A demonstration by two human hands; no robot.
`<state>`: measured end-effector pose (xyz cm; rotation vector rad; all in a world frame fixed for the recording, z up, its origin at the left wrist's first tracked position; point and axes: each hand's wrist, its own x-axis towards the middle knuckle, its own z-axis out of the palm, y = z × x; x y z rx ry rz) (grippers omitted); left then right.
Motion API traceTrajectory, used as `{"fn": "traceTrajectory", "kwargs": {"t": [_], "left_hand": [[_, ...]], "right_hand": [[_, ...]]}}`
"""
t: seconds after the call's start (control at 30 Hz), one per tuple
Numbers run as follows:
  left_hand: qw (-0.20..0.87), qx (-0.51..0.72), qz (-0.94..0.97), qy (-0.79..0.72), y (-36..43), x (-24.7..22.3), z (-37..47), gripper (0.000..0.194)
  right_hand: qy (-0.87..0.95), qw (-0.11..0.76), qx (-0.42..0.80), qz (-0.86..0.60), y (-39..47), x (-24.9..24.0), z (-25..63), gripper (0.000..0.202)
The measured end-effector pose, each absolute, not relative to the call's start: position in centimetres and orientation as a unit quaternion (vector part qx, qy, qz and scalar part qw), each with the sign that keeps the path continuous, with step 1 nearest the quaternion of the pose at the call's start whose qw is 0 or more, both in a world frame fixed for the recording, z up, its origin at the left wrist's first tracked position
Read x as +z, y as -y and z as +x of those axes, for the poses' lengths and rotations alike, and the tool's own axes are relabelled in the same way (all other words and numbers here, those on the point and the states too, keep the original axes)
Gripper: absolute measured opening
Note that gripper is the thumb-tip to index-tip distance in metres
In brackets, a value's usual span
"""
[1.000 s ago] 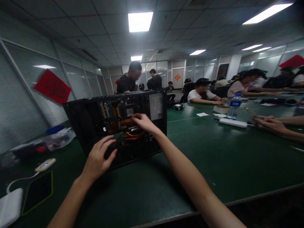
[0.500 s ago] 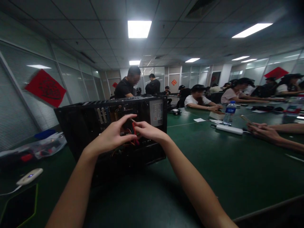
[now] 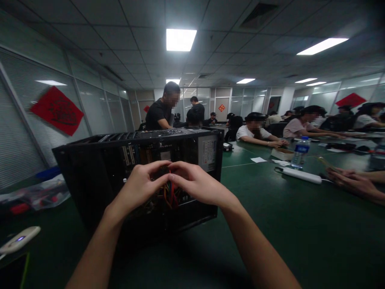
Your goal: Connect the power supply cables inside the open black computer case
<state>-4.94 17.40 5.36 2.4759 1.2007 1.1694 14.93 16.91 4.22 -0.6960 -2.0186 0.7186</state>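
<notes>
A black computer case [image 3: 138, 138] stands on the table in front of me, its side open toward me. Inside show pale and blue slots, a board and a labelled power supply [image 3: 207, 152]. A bundle of coloured cables [image 3: 171, 194], red, yellow and green among them, hangs in the opening. At the top of that bundle, my left hand [image 3: 144, 180] and my right hand [image 3: 195, 180] meet, fingertips touching. Each hand pinches the cables between thumb and fingers. Whatever sits right at the fingertips is mostly covered by the fingers.
A plastic bag [image 3: 45, 192] and a white device [image 3: 22, 240] lie to the left. On the right of the green table [image 3: 270, 224] are a water bottle [image 3: 300, 151], a white power strip [image 3: 302, 175] and a small box [image 3: 282, 154]. Another person's hands [image 3: 350, 178] hold a phone.
Both hands have come together; my left finger and thumb, earlier spread, have closed at the cables. The view has shifted slightly, and the case appears larger.
</notes>
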Motion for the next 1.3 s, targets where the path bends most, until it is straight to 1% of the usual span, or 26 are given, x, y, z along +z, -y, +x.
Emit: {"fn": "traceTrajectory", "kwargs": {"t": [0.13,0.2,0.3,0.4,0.47,0.57,0.67,0.8,0.9,1.03,1.17,1.3], "left_hand": [[0.097,0.397,0.816,-0.409,-17.4,4.9,-4.2,0.045],[0.121,0.393,0.814,-0.411,-17.2,4.8,-4.0,0.052],[0.204,0.368,0.81,-0.407,-16.8,4.9,-4.1,0.064],[0.279,0.367,0.799,-0.386,-16.4,5.2,-4.3,0.062],[0.287,0.384,0.794,-0.373,-16.3,5.3,-4.4,0.057],[0.243,0.402,0.803,-0.367,-16.2,5.3,-4.3,0.052],[0.169,0.415,0.817,-0.363,-16.3,5.1,-4.1,0.049],[0.051,0.403,0.85,-0.337,-16.6,5.0,-4.1,0.049],[-0.011,0.381,0.87,-0.313,-16.7,4.9,-4.3,0.052],[-0.059,0.356,0.88,-0.309,-16.5,4.8,-4.5,0.053],[-0.108,0.333,0.879,-0.324,-16.1,4.7,-4.8,0.055],[-0.117,0.314,0.877,-0.345,-16.0,4.7,-4.9,0.063]], "right_hand": [[0.783,0.47,0.293,-0.282,-18.4,3.3,13.8,0.024],[0.769,0.489,0.293,-0.29,-19.2,2.9,13.7,0.023],[0.742,0.51,0.308,-0.308,-20.1,2.8,14.4,0.026],[0.703,0.531,0.354,-0.315,-20.5,3.0,15.5,0.033],[0.68,0.538,0.391,-0.309,-20.6,3.2,15.9,0.037],[0.674,0.549,0.399,-0.294,-20.4,3.2,15.9,0.039],[0.685,0.57,0.347,-0.291,-20.3,2.9,15.6,0.036],[0.689,0.586,0.314,-0.29,-20.3,2.5,15.2,0.031],[0.693,0.584,0.307,-0.289,-20.2,2.3,14.9,0.029],[0.695,0.595,0.287,-0.283,-19.7,2.1,14.4,0.027],[0.687,0.604,0.294,-0.277,-19.2,2.0,14.0,0.025],[0.674,0.622,0.301,-0.261,-18.7,1.8,13.5,0.024]]}}
